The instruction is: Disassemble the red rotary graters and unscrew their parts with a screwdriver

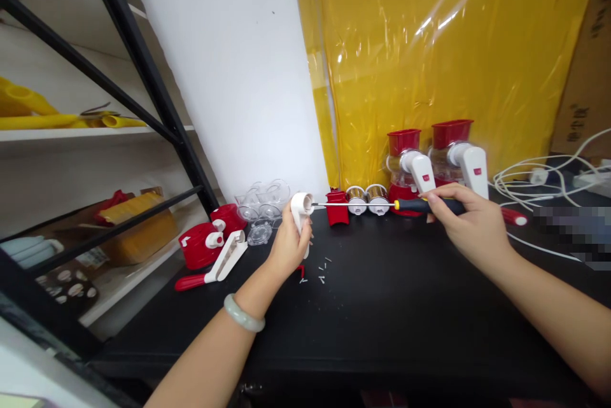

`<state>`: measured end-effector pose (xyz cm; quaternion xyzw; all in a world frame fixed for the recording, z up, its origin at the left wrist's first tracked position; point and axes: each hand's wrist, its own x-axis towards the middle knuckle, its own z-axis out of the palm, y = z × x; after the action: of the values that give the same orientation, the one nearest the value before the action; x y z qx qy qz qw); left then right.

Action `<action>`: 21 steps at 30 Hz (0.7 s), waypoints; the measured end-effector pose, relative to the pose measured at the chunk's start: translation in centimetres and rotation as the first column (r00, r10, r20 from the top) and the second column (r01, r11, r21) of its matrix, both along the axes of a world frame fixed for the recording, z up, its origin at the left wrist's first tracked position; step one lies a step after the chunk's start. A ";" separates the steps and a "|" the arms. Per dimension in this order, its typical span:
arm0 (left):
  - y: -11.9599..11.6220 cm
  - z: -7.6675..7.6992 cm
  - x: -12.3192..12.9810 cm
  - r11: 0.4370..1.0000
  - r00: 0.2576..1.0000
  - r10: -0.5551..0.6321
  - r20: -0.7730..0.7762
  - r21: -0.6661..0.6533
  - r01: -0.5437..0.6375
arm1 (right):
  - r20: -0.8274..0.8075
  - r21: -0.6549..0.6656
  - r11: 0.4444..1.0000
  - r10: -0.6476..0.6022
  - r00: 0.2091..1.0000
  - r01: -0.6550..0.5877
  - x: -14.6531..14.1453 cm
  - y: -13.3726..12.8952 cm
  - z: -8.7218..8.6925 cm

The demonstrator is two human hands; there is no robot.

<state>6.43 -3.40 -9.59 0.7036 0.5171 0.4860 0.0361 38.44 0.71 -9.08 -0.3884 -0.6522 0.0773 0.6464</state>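
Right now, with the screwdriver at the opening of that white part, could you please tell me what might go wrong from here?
The screwdriver could slip and poke the left hand, whose fingers grip the white part close to the tip.
Small loose screws lie on the black table near that hand; a knock might scatter them.

1. Illumination: bright, even on the white board (233, 51), upper centre.
2. Glare: diagonal white streaks on the yellow sheet (429, 77), upper right.
3. Shadow: deep beneath the black tabletop (405, 312), bottom edge.
4. Distortion: shelving frame (132, 42) slanted, stretched, left.
5. Obscuration: pixelated patch (575, 236), right edge.
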 end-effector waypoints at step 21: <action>0.4 -0.3 -0.5 0.996 0.985 0.094 -0.143 0.018 -0.092 | -0.280 -0.099 0.945 0.273 0.920 -0.311 -0.4 1.3 -0.6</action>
<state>5.98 -2.98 -9.93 0.7122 0.5479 0.4379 -0.0279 38.08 2.03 -9.65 -0.3179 -0.6044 0.2699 0.6788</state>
